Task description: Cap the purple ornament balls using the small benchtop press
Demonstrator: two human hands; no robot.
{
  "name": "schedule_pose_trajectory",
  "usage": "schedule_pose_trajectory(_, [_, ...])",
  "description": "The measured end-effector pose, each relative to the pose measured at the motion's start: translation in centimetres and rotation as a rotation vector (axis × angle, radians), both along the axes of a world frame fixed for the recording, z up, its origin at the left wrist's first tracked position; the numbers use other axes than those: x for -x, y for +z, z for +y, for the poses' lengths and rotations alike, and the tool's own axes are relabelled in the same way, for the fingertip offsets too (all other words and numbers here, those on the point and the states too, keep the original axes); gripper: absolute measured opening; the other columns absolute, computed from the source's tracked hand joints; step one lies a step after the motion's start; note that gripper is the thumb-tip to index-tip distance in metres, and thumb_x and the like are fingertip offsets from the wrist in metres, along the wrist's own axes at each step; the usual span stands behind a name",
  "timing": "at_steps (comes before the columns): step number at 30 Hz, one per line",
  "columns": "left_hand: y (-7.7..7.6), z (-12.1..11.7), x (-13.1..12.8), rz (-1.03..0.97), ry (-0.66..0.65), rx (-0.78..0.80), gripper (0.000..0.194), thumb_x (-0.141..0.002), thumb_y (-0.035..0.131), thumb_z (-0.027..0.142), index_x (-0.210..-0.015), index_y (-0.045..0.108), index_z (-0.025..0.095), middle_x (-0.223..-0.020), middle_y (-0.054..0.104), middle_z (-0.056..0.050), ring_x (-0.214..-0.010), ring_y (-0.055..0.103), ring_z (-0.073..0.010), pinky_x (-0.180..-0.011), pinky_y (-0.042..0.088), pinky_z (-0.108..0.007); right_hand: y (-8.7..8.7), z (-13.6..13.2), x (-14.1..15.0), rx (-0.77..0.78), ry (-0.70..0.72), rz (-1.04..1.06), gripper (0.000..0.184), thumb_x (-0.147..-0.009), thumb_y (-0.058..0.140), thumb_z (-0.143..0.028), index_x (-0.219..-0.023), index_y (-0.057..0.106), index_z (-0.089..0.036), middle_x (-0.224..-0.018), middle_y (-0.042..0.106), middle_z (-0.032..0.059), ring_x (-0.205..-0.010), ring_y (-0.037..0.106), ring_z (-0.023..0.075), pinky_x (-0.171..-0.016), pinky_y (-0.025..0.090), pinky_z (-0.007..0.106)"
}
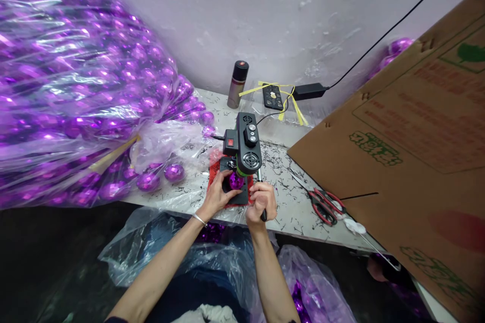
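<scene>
A small black bench machine [248, 144], shaped like a drill press, stands on a red mat [213, 174] at the table's front. Under its head, on the base plate, sits a shiny purple faceted ball [236, 180]. The thumb and fingers of my left hand [219, 193] are closed around that ball from the left. On the machine's right side, my right hand [262, 201] is wrapped around the lever handle [264, 215], whose black end pokes out below the fist. The machine's head hides the top of the ball.
A large clear bag of purple balls [94, 70] fills the left, with loose balls [174, 172] beside it. Scissors [324, 205] lie near a big cardboard box [401, 151] at right. A spray can [238, 84] and power adapter [308, 92] stand behind. Black scraps litter the table [282, 212].
</scene>
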State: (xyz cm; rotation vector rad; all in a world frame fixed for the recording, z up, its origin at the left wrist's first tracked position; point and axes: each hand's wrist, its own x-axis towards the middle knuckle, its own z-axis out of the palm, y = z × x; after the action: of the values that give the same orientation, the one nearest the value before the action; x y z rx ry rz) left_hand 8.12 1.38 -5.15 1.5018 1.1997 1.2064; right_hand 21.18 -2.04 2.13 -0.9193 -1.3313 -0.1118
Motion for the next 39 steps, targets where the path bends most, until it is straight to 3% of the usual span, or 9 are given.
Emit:
schedule_pose_trajectory(18, [-0.1, 0.3, -0.2, 0.026, -0.015, -0.026, 0.058, -0.077, 0.091, 0.034, -0.127, 0.064, 0.022, -0.13, 0.071, -0.012, -0.126, 0.068, -0.0332, -0.113, 0.052, -0.051, -2.6, 0.3, 0.4, -0.015, 0.014, 0.071, 0.04, -0.108, 0.039, -0.033, -0.071, 0.049, -0.024, -0.072, 0.058, -0.0023, -0.064, 0.06, 0.0147, -0.07, 0.053, 0.035])
schedule_pose_trajectory(21, [0.1, 0.7, -0.4, 0.031, -0.017, -0.034, 0.06, -0.076, 0.093, 0.033, -0.127, 0.064, 0.023, -0.13, 0.071, -0.011, -0.128, 0.068, -0.0338, -0.115, 0.051, -0.051, -0.8, 0.0, 0.2, 0.06, 0.034, 0.095, 0.041, -0.108, 0.04, -0.031, -0.069, 0.05, -0.023, -0.072, 0.059, -0.0013, -0.065, 0.06, 0.0146, -0.065, 0.049, 0.032])
schedule_pose_trajectory(24, [0.2, 0.8, -0.4, 0.052, -0.02, -0.045, 0.061, -0.076, 0.092, 0.032, -0.129, 0.062, 0.023, -0.13, 0.071, -0.012, -0.128, 0.068, -0.0342, -0.115, 0.052, -0.052, 3.0, -0.3, 0.1, 0.182, 0.035, 0.156, 0.043, -0.109, 0.043, -0.032, -0.068, 0.051, -0.023, -0.069, 0.058, -0.0016, -0.063, 0.058, 0.0131, -0.063, 0.045, 0.03])
schedule_pose_trajectory(27, [-0.3, -1.0, 0.4, 0.117, -0.047, -0.138, 0.055, -0.085, 0.084, 0.029, -0.133, 0.06, 0.023, -0.134, 0.07, -0.014, -0.13, 0.068, -0.0345, -0.117, 0.05, -0.056, 6.3, -0.5, 0.2, 0.237, 0.076, 0.195, 0.047, -0.109, 0.048, -0.034, -0.063, 0.047, -0.023, -0.062, 0.052, -0.0032, -0.067, 0.06, 0.0135, -0.066, 0.045, 0.029])
schedule_pose_trajectory(30, [-1.3, -4.7, 2.2, 0.261, -0.07, -0.329, 0.05, -0.094, 0.076, 0.033, -0.139, 0.057, 0.023, -0.142, 0.068, -0.016, -0.139, 0.065, -0.0348, -0.126, 0.043, -0.061, 6.7, -0.8, 0.3, 0.247, 0.09, 0.176, 0.046, -0.109, 0.047, -0.035, -0.065, 0.05, -0.023, -0.064, 0.053, -0.0028, -0.067, 0.059, 0.013, -0.066, 0.045, 0.029])
schedule_pose_trajectory(33, [-1.4, -6.7, 4.4, 0.393, -0.049, -0.47, 0.075, -0.089, 0.082, 0.056, -0.148, 0.051, 0.022, -0.15, 0.064, -0.02, -0.14, 0.063, -0.0382, -0.123, 0.046, -0.063, 5.0, -1.1, 0.3, 0.235, 0.079, 0.157, 0.04, -0.109, 0.046, -0.031, -0.072, 0.057, -0.022, -0.068, 0.057, -0.0018, -0.065, 0.057, 0.0126, -0.064, 0.044, 0.029])
schedule_pose_trajectory(35, [-0.3, -5.2, 5.6, 0.457, 0.03, -0.497, 0.068, -0.095, 0.074, 0.057, -0.148, 0.053, 0.02, -0.15, 0.064, -0.02, -0.14, 0.063, -0.0368, -0.119, 0.051, -0.059, 3.9, -1.2, 0.4, 0.219, 0.078, 0.166, 0.039, -0.109, 0.046, -0.03, -0.072, 0.057, -0.022, -0.07, 0.058, -0.0013, -0.063, 0.055, 0.0126, -0.061, 0.042, 0.029])
schedule_pose_trajectory(37, [1.8, -1.2, 6.6, 0.551, 0.16, -0.438, 0.036, -0.107, 0.056, 0.04, -0.135, 0.064, 0.02, -0.144, 0.069, -0.018, -0.138, 0.065, -0.0336, -0.118, 0.051, -0.055, 3.4, -1.1, 0.4, 0.209, 0.071, 0.174, 0.04, -0.108, 0.046, -0.029, -0.07, 0.056, -0.022, -0.069, 0.058, -0.0011, -0.061, 0.053, 0.0126, -0.06, 0.041, 0.03])
schedule_pose_trajectory(39, [4.0, 4.0, 7.2, 0.731, 0.272, -0.201, 0.03, -0.108, 0.046, 0.026, -0.118, 0.072, 0.017, -0.133, 0.074, -0.019, -0.13, 0.069, -0.0334, -0.115, 0.052, -0.052, 3.4, -1.1, 0.3, 0.209, 0.059, 0.164, 0.039, -0.108, 0.046, -0.029, -0.072, 0.057, -0.022, -0.068, 0.057, -0.0014, -0.06, 0.052, 0.0125, -0.06, 0.041, 0.03])
